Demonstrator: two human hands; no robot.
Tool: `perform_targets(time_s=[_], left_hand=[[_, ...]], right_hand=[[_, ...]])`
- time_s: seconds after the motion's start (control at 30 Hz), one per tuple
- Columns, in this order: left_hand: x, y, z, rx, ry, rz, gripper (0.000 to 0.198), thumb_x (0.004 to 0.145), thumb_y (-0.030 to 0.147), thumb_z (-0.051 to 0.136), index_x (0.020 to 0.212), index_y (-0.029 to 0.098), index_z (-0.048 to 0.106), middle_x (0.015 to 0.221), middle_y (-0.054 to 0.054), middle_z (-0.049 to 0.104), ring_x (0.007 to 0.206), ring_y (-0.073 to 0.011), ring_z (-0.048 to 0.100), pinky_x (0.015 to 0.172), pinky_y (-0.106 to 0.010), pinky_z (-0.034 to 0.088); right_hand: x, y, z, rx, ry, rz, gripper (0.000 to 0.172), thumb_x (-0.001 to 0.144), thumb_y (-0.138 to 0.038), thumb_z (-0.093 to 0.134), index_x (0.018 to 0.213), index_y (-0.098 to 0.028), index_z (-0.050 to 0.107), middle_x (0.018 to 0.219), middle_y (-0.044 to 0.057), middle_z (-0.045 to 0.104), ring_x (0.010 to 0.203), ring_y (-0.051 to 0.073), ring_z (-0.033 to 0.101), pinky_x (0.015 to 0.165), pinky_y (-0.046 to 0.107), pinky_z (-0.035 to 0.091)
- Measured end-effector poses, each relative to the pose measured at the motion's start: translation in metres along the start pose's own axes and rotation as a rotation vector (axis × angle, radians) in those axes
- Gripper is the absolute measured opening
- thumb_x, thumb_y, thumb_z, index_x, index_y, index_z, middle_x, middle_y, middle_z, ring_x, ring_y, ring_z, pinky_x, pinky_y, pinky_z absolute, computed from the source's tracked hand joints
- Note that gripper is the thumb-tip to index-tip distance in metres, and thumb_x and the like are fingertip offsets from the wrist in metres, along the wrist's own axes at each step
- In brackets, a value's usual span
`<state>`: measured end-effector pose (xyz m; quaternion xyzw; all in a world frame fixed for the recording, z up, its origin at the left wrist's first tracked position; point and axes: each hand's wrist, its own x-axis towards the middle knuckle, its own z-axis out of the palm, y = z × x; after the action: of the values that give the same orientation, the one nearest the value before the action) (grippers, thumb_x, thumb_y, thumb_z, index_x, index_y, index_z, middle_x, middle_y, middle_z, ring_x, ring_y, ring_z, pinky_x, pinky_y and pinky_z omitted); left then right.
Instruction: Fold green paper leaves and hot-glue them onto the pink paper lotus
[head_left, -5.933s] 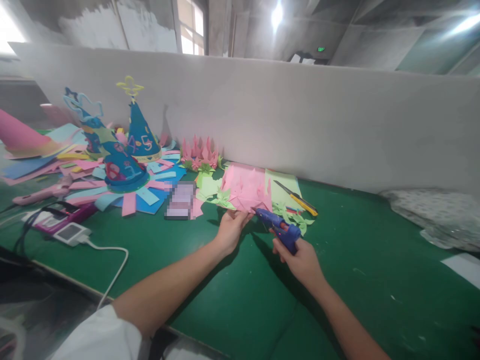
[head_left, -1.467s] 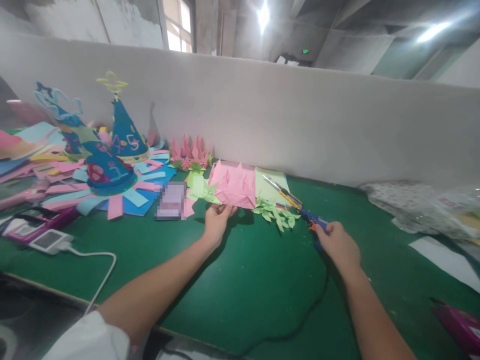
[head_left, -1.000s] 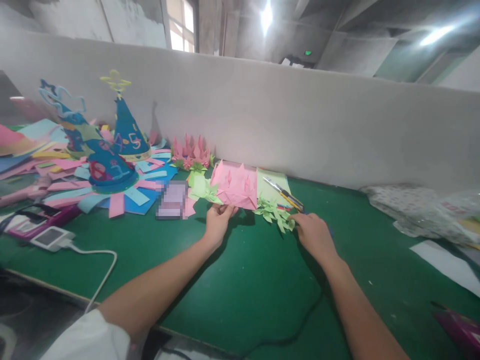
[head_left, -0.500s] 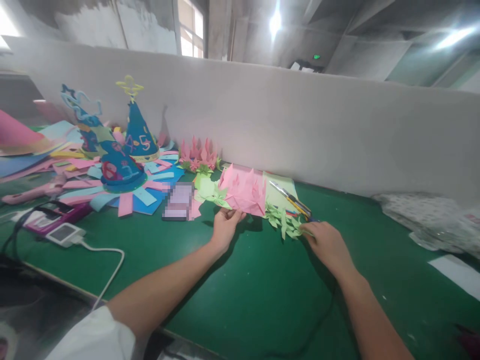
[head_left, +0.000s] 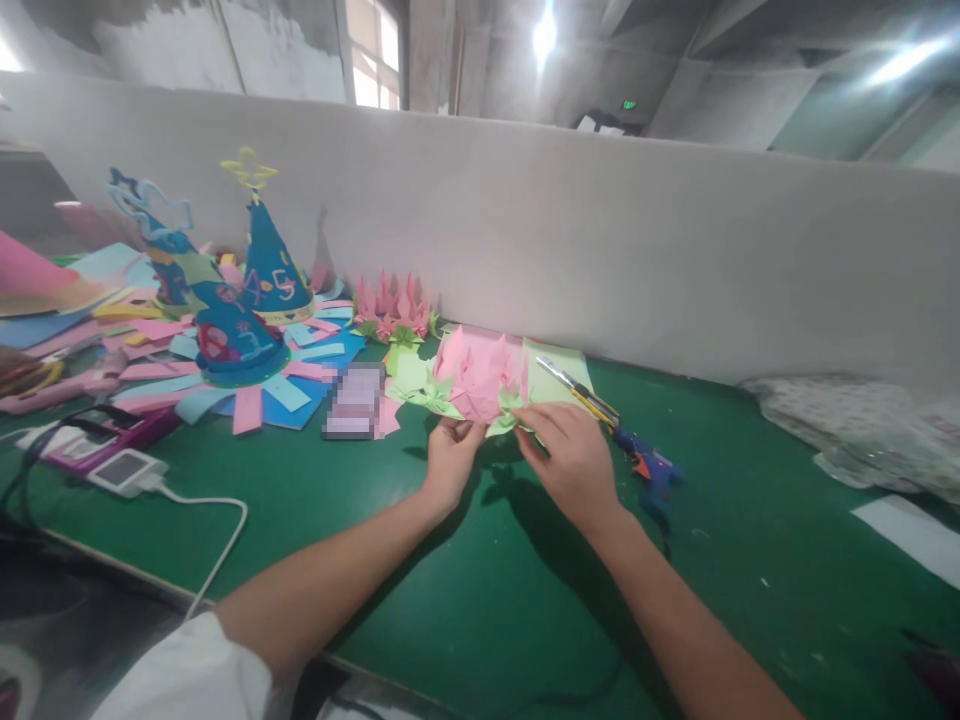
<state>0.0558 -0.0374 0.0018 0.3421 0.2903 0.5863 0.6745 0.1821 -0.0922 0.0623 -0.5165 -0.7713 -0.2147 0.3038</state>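
Observation:
In front of me is a pink folded-paper piece (head_left: pixel 472 378) with pointed petals. My left hand (head_left: pixel 452 462) is closed in a pinch on its lower edge. My right hand (head_left: pixel 574 462) pinches a light green paper leaf piece (head_left: pixel 505 412) at the pink piece's lower right; whether the two are joined there is hidden by the fingers. Another green leaf cluster (head_left: pixel 439 392) spreads to the left of the pink petals. Right of my right hand lies a blue glue gun (head_left: pixel 651 462), and behind that hand a utility knife (head_left: pixel 574 385) rests near pale green paper (head_left: pixel 551 362).
A pink-and-green paper crown (head_left: pixel 394 308) stands by the partition (head_left: pixel 637 250). Blue cone hats (head_left: pixel 238 325) sit among paper strips at left. A blurred phone-like object (head_left: pixel 355 402), a power strip (head_left: pixel 135 440) and a white cable (head_left: pixel 241 515) lie nearer; plastic wrapping (head_left: pixel 847 425) is at right.
My right hand has moved left with the green leaf piece, bringing it to the pink piece's lower right. The glue gun has come into fuller view. My left hand has stayed put.

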Motion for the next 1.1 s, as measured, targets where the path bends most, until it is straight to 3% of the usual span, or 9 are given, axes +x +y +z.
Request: perform_targets(time_s=[0.13, 0.37, 0.63, 1.1], left_hand=[[-0.006, 0.001, 0.004, -0.006, -0.016, 0.009, 0.037, 0.059, 0.019, 0.074, 0.094, 0.014, 0.064, 0.093, -0.006, 0.071, 0.084, -0.0178, 0.066, 0.082, -0.029, 0.048], [-0.010, 0.003, 0.006, 0.030, -0.029, 0.034, 0.034, 0.062, 0.011, 0.066, 0.096, 0.013, 0.064, 0.097, -0.007, 0.070, 0.086, -0.0178, 0.065, 0.083, -0.029, 0.046], [-0.008, 0.000, 0.006, 0.010, -0.033, 0.052, 0.023, 0.063, 0.009, 0.063, 0.086, 0.014, 0.064, 0.092, -0.006, 0.071, 0.085, -0.0156, 0.065, 0.084, -0.028, 0.046], [-0.010, 0.002, 0.008, -0.049, -0.039, -0.012, 0.032, 0.065, 0.017, 0.069, 0.096, 0.014, 0.064, 0.094, -0.007, 0.071, 0.089, -0.0173, 0.065, 0.086, -0.031, 0.047]], right_hand=[[0.005, -0.008, 0.017, -0.021, 0.019, -0.030, 0.021, 0.087, -0.019, 0.047, 0.101, -0.016, 0.062, 0.092, 0.008, 0.066, 0.087, 0.020, 0.055, 0.079, 0.034, 0.041], [-0.001, -0.011, 0.023, -0.069, 0.039, -0.052, 0.021, 0.086, -0.017, 0.049, 0.103, -0.014, 0.061, 0.092, 0.009, 0.066, 0.087, 0.020, 0.054, 0.079, 0.035, 0.040], [-0.002, -0.010, 0.028, -0.047, 0.025, -0.023, 0.020, 0.087, -0.021, 0.049, 0.102, -0.014, 0.062, 0.090, 0.009, 0.065, 0.085, 0.020, 0.054, 0.079, 0.034, 0.040], [-0.001, -0.008, 0.031, 0.004, 0.006, 0.038, 0.019, 0.088, -0.021, 0.049, 0.097, -0.014, 0.063, 0.089, 0.008, 0.066, 0.085, 0.020, 0.054, 0.077, 0.034, 0.040]])
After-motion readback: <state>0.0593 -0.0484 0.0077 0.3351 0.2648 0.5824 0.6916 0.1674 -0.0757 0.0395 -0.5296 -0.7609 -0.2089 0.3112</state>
